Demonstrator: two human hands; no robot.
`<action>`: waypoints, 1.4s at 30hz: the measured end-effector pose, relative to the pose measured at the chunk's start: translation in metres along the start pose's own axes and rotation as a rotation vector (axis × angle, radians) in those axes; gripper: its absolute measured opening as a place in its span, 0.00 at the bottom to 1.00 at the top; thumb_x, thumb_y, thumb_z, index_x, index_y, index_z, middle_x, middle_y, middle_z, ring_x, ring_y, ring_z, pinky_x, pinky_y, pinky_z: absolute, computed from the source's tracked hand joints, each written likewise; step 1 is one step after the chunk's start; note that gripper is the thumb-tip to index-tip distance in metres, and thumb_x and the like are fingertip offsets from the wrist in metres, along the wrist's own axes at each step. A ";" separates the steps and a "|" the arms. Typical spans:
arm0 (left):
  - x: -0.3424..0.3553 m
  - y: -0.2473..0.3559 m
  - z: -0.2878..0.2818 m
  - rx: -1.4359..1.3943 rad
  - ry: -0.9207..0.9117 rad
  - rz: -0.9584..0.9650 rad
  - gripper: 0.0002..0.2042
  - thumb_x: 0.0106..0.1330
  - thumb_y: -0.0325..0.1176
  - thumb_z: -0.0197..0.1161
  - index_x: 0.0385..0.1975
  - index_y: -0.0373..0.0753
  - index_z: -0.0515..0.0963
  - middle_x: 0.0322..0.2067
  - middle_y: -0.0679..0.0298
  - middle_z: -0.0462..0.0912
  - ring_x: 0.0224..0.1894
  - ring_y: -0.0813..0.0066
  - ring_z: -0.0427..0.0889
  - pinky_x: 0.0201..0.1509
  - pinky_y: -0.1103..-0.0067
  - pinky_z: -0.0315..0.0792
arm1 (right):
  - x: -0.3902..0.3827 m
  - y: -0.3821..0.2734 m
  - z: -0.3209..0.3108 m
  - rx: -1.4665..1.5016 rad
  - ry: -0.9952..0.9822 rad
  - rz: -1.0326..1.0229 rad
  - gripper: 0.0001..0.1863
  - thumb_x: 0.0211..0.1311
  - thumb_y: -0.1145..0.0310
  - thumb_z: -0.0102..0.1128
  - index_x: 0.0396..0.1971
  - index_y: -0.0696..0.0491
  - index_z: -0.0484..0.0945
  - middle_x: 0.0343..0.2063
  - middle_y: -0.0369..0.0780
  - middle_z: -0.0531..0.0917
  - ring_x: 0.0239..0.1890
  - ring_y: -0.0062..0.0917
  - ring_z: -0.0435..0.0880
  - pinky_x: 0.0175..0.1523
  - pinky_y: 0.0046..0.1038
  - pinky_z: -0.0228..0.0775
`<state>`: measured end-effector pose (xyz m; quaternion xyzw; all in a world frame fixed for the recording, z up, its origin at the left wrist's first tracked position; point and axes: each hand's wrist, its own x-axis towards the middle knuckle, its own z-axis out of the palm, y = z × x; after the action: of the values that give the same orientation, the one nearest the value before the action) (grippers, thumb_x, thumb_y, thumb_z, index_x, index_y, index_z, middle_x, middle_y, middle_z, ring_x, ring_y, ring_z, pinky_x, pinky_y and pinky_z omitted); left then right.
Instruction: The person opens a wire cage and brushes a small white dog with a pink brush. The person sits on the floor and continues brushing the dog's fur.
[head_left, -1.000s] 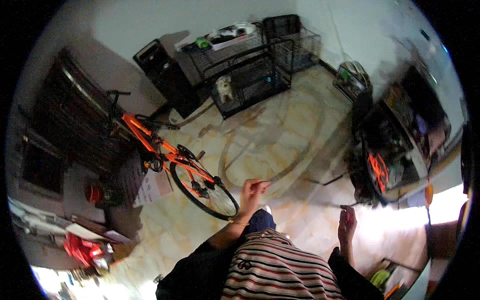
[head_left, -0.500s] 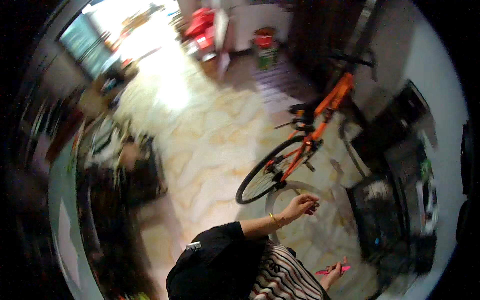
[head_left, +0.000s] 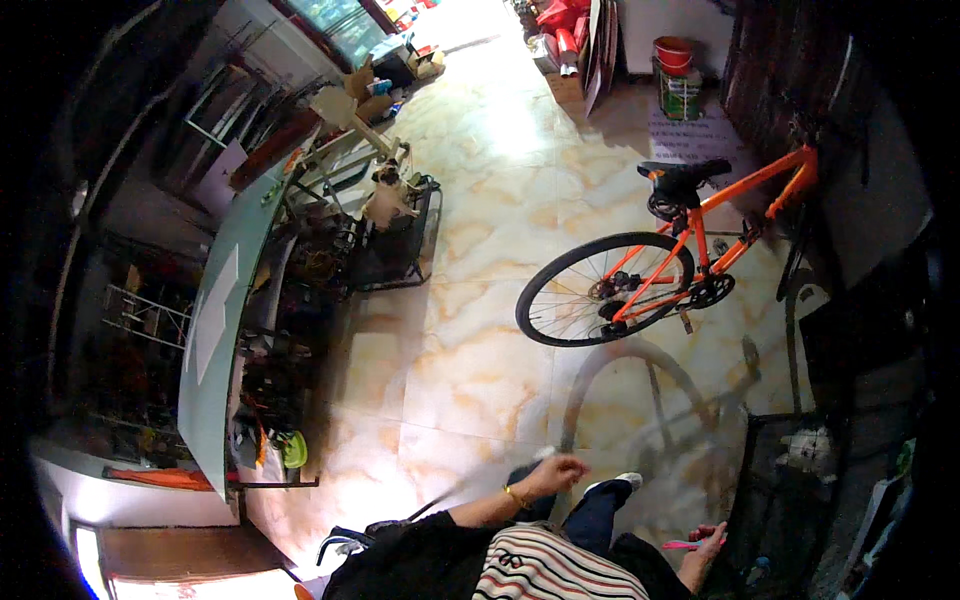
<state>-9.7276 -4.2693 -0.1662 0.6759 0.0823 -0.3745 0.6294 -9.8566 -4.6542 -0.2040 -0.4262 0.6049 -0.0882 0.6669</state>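
1. Pink strip (head_left: 682, 546): lower right of the frame, in the right hand (head_left: 709, 543), one end sticking out left past the fingers. Slim; too small to tell what it is exactly.
2. Right hand: narrow grip around the strip's right part. Finger placement on the far side isn't readable.
3. Left hand (head_left: 556, 475): lower centre, fingers bent inward, nothing visible in them. Can't tell if they're fully closed. Gold-coloured bracelet (head_left: 516, 496) on that wrist.
4. Handling, my read: light, one-hand item. Probably stiff, since the exposed end looks straight. Slickness can't be judged; smooth plastic would be a guess. Doesn't look fragile.
5. Where to hold: right part, as now, thumb against fingers. Pinching only the free left tip would likely let it swing.
6. Around it: black cage (head_left: 762, 440) near the right hand, lower right; white shoe (head_left: 629, 480) between the hands; orange bike (head_left: 699, 240) upper right, well apart from both hands.
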 end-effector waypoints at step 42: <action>0.386 -0.233 0.231 0.666 -0.332 0.529 0.05 0.57 0.26 0.59 0.32 0.37 0.81 0.29 0.58 0.80 0.34 0.63 0.79 0.36 0.74 0.73 | 0.551 -0.040 0.029 0.411 -0.271 -0.516 0.12 0.57 0.75 0.50 0.41 0.64 0.70 0.41 0.48 0.78 0.44 0.32 0.78 0.48 0.33 0.74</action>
<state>-9.6835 -4.5739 -0.5688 0.7701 -0.3200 -0.3103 0.4563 -9.6758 -5.0149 -0.5827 -0.4298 0.3532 -0.3162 0.7685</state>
